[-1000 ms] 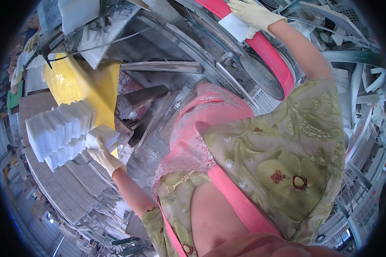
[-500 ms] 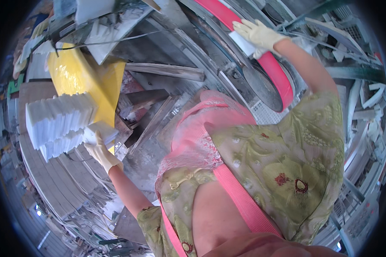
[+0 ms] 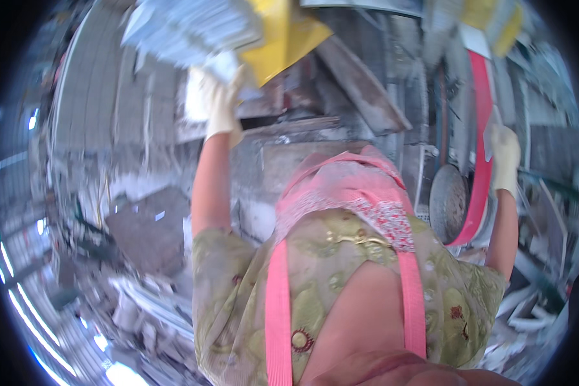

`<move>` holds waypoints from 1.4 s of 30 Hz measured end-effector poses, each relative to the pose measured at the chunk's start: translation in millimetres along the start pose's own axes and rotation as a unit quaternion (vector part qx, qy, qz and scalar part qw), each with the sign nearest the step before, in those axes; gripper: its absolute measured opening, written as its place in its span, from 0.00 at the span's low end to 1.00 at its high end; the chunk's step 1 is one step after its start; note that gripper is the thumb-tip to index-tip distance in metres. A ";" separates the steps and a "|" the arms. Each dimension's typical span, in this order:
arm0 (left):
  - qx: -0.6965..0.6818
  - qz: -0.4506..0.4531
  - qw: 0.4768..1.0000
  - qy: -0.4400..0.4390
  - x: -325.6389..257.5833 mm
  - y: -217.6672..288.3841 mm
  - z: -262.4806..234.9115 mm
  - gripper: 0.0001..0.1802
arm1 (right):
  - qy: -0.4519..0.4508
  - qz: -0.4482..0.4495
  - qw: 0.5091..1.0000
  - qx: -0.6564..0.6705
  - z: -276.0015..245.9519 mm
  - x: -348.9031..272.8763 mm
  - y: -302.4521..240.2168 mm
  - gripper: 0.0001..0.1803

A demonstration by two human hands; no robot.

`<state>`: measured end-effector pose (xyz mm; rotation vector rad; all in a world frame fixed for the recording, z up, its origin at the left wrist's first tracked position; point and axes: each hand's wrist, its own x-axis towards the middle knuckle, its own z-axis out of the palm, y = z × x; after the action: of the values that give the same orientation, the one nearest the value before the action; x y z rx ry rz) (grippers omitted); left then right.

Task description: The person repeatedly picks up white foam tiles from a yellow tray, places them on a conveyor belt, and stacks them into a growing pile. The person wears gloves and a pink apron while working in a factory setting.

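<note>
My left hand point(image 3: 220, 100), in a cream glove, is at the near end of a stack of white tiles point(image 3: 190, 29). Its fingers and thumb close around a small white tile point(image 3: 222, 65); motion blurs the fingertips. The stack stands beside a bright yellow sheet point(image 3: 283, 42). On my right, the gloved right hand point(image 3: 505, 153) is next to a red belt point(image 3: 480, 148). A thin white tile point(image 3: 489, 136), seen nearly edge-on, is in its bent fingers. Farther along the belt lies another white tile point(image 3: 475, 41).
A round wheel point(image 3: 449, 202) sits inside the belt's near end. Wooden boards point(image 3: 363, 90) lie between the stack and the belt. At the far right is a blurred yellow and whitish shape point(image 3: 498, 26). White scraps point(image 3: 527, 309) lie at the lower right.
My head view has turned, so the stack appears higher and the belt more upright. My right hand has left the tile on the belt and drawn nearer, with a thin tile at its fingers.
</note>
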<state>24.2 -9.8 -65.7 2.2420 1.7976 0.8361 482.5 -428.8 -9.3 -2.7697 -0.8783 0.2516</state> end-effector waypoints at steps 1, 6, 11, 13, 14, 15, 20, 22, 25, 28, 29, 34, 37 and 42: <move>0.063 0.066 0.993 0.070 -1.0 5.4 0.1 0.62 | -0.012 0.048 0.987 0.151 -4.4 6.3 -16.8 0.20; -0.016 0.019 1.000 -0.015 -6.2 20.1 -16.4 0.57 | -0.075 -0.178 0.828 0.527 98.6 -11.1 -185.1 0.25; -0.022 -0.051 0.997 -0.053 -6.6 31.0 -25.1 0.52 | -0.169 -0.171 0.766 0.596 194.7 -43.2 -374.7 0.23; -0.020 -0.086 0.989 -0.117 -4.2 28.0 -29.7 0.50 | -0.111 -0.245 0.805 0.529 213.0 -61.2 -406.2 0.23; -0.028 -0.082 0.988 -0.128 -4.6 25.4 -33.3 0.50 | -0.135 -0.240 0.808 0.520 215.4 -61.0 -416.5 0.24; -0.043 -0.077 0.986 -0.143 -4.6 22.9 -37.2 0.50 | -0.200 -0.242 0.806 0.502 216.2 -65.0 -422.4 0.25; -0.148 -0.086 0.967 -0.189 -2.6 32.0 -47.9 0.42 | -0.192 -0.379 0.776 0.466 205.4 -75.3 -410.4 0.43; -0.085 -0.154 0.969 -0.171 1.9 49.5 -37.9 0.44 | -0.232 -0.340 0.800 0.438 207.8 -74.7 -409.4 0.46; 0.069 -0.167 0.971 -0.153 7.2 62.3 -28.0 0.54 | -0.273 -0.305 0.783 0.468 226.0 -66.0 -417.7 0.49; 0.041 -0.157 0.967 -0.199 10.0 54.1 -32.8 0.57 | -0.294 -0.285 0.694 0.593 251.7 -58.0 -429.5 0.48; 0.054 -0.139 0.968 -0.201 11.7 49.4 -36.6 0.59 | -0.319 -0.318 0.643 0.619 257.4 -58.9 -431.1 0.45; 0.100 0.036 0.951 -0.291 30.6 13.1 -71.6 0.63 | -0.371 -0.250 0.676 0.586 239.7 -65.7 -421.8 0.31; 0.081 0.042 0.953 -0.288 30.8 -4.2 -75.7 0.63 | -0.287 -0.173 0.726 0.600 204.5 -43.3 -419.3 0.27; 0.014 0.129 0.987 -0.091 5.3 -21.8 -55.6 0.72 | -0.344 -0.371 0.665 0.550 189.7 0.8 -461.3 0.36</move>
<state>-21.9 -11.3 -27.3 2.5133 1.4709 0.6240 188.0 -30.8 -70.0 -1.0184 -1.2941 1.2088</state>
